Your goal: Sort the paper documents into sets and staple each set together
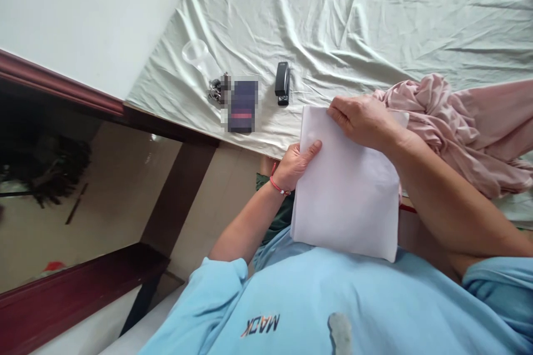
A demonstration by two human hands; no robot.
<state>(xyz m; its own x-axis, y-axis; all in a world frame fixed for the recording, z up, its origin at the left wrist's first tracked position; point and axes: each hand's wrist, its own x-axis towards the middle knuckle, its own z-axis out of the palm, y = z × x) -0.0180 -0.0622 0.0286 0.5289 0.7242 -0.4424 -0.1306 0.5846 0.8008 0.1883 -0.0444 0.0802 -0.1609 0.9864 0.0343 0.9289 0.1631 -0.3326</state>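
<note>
A stack of white paper sheets (345, 188) rests against my body, above my light blue shirt. My left hand (296, 165), with a red string bracelet at the wrist, grips the stack's left edge, thumb on top. My right hand (363, 120) lies closed over the stack's top edge, fingers curled on the upper corner. Both hands touch the paper.
A black stapler (282, 83) lies on the pale green bed sheet (333, 16) beyond the paper. A dark blurred box (242, 105), a bunch of keys (216, 90) and a clear plastic cup (195, 54) lie to its left. Pink cloth (449, 122) is bunched at right. A dark wooden bed frame (170, 130) borders the tiled floor.
</note>
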